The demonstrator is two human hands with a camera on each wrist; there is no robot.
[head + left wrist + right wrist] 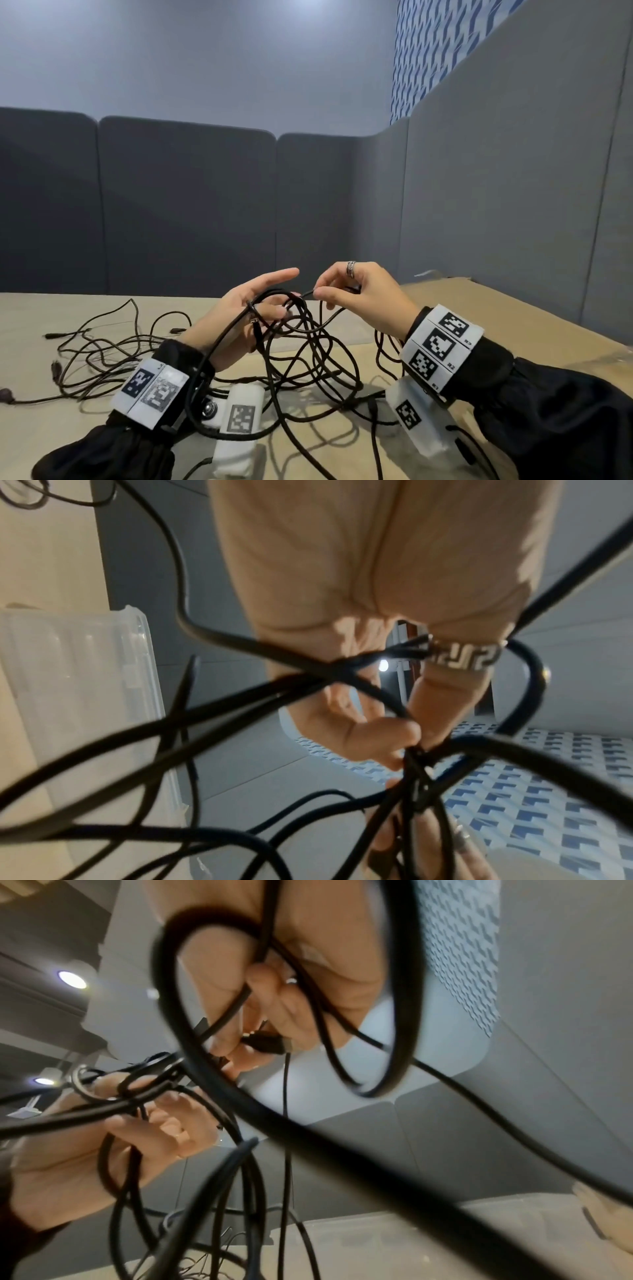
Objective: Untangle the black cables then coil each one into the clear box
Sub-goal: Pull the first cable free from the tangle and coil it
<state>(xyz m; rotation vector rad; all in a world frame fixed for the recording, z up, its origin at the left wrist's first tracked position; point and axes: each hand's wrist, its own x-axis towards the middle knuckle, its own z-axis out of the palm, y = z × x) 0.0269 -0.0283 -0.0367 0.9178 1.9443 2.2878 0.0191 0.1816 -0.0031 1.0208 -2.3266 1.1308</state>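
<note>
I hold a tangle of black cables [308, 349] up over the table with both hands. My left hand [270, 308] has its index finger stretched out while the thumb and other fingers curl through several loops. My right hand [322, 289] pinches one cable close to its end between thumb and forefinger. In the right wrist view a black plug [267, 1042] sits at those fingertips, and the left hand [137, 1123] grips a bundle of strands below. The clear box [85, 683] stands on the table beside the hanging loops and also shows low in the right wrist view [445, 1231].
More black cable [102, 353] lies spread on the pale table [27, 359] to the left, with several plug ends. A brown cardboard sheet [479, 308] covers the right side. Grey partition panels [188, 205] close off the back and right.
</note>
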